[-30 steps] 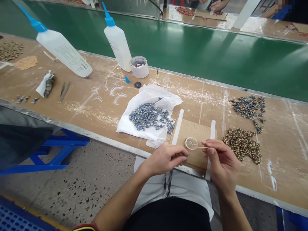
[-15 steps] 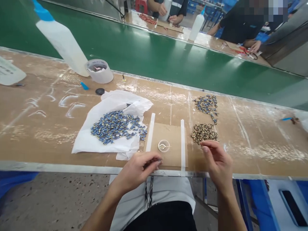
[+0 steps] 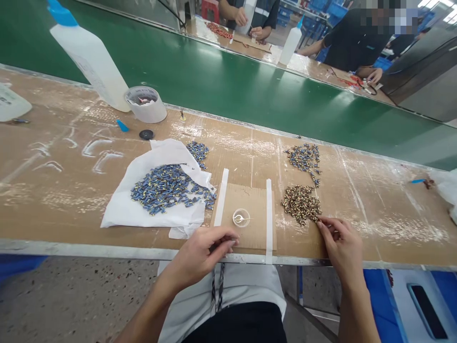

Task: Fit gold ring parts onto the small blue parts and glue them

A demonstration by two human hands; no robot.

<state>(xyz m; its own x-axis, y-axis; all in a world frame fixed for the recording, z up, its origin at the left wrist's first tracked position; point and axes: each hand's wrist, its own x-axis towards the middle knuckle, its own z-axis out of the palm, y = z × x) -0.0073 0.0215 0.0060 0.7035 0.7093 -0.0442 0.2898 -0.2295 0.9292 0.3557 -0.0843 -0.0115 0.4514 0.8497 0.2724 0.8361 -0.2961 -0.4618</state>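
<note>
My left hand (image 3: 207, 252) hovers over the near-left edge of a cardboard piece (image 3: 255, 197), thumb and fingers pinched; whatever they hold is too small to make out. On the cardboard, just beyond those fingertips, stands a small clear round cup (image 3: 241, 217) with a pale thin tool across it. My right hand (image 3: 344, 245) is closed at the fingertips, touching the right edge of a pile of small brown-and-gold pieces (image 3: 302, 204). Anything between those fingers is hidden. Behind that pile lie small blue-and-gold pieces (image 3: 304, 157).
Many blue-and-yellow pieces (image 3: 162, 188) lie on white paper (image 3: 119, 205), with another blue cluster (image 3: 197, 153) behind it. A squeeze bottle (image 3: 91, 59) leans by a tape roll (image 3: 146, 107). Beyond the green belt (image 3: 228, 90), two people work. A phone (image 3: 428, 312) lies low right.
My right hand has moved right and slightly nearer me, to the brown pile's edge. The paper's far corner has shifted back, uncovering a blue cluster. My left hand stays nearly still.
</note>
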